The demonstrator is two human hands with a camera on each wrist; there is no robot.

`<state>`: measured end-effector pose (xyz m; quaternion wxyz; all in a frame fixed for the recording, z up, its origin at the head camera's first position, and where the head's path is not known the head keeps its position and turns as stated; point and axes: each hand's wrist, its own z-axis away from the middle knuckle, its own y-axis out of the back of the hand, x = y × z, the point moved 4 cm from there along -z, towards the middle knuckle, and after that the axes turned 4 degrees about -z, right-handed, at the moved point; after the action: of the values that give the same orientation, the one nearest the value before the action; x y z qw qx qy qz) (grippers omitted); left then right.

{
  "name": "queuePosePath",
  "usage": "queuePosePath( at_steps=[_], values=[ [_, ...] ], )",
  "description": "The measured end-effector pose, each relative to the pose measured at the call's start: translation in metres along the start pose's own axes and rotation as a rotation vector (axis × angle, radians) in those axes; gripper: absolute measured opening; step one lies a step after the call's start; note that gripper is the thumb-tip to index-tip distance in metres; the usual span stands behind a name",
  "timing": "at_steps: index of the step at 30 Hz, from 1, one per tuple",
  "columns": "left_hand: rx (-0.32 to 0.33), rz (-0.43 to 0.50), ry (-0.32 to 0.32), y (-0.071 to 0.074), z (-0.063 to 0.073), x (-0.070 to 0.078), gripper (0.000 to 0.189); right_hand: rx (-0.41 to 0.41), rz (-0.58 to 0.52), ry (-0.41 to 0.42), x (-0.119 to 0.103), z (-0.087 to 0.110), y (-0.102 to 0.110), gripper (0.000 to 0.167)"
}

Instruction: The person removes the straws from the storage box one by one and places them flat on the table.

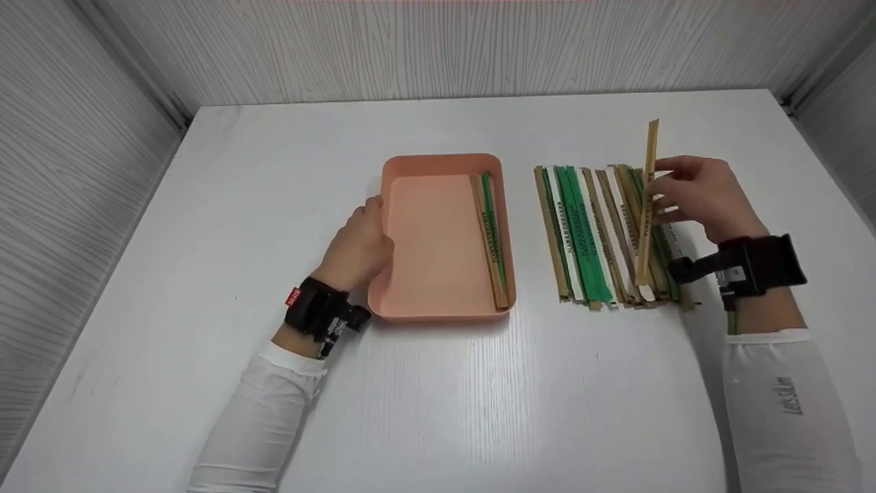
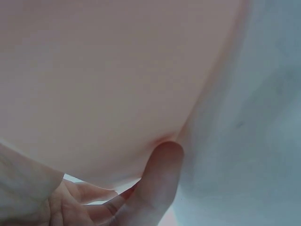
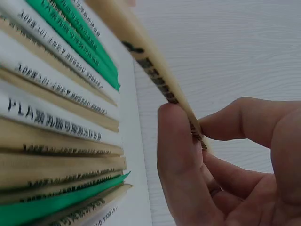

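Note:
My left hand (image 1: 359, 246) grips the left wall of a shallow pink tray (image 1: 431, 246); in the left wrist view the thumb (image 2: 162, 174) presses against the tray's side. Inside the tray, along its right wall, lie a brown wrapped straw (image 1: 495, 274) and a green one (image 1: 487, 192). Between thumb and fingertips my right hand (image 1: 701, 192) pinches another brown wrapped straw (image 3: 155, 70), printed with dark lettering. That straw stands out over the right part of a row of wrapped straws (image 1: 585, 239) in green, white and brown.
The row of straws lies side by side to the right of the tray, on a white table (image 1: 438, 411). A pale wood-grain panel (image 1: 479, 48) rises behind the table's far edge, with similar panels at left and right.

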<state>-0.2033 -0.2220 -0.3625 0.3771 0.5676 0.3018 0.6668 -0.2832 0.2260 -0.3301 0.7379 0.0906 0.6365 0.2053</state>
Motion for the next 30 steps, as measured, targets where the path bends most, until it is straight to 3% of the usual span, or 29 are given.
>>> queuePosePath(
  at_steps=[7, 16, 30],
  values=[
    [0.006, 0.003, -0.01, 0.0, 0.0, 0.001, 0.065, -0.035, 0.154, -0.011, 0.005, -0.002, -0.004, 0.052],
    [0.016, -0.004, -0.019, 0.0, -0.001, 0.001, 0.064, 0.004, 0.31, 0.018, 0.007, -0.005, -0.011, 0.043],
    [0.0, -0.013, -0.003, 0.0, -0.001, -0.001, 0.065, -0.029, 0.4, 0.08, 0.009, -0.006, -0.022, 0.034]
  ],
)
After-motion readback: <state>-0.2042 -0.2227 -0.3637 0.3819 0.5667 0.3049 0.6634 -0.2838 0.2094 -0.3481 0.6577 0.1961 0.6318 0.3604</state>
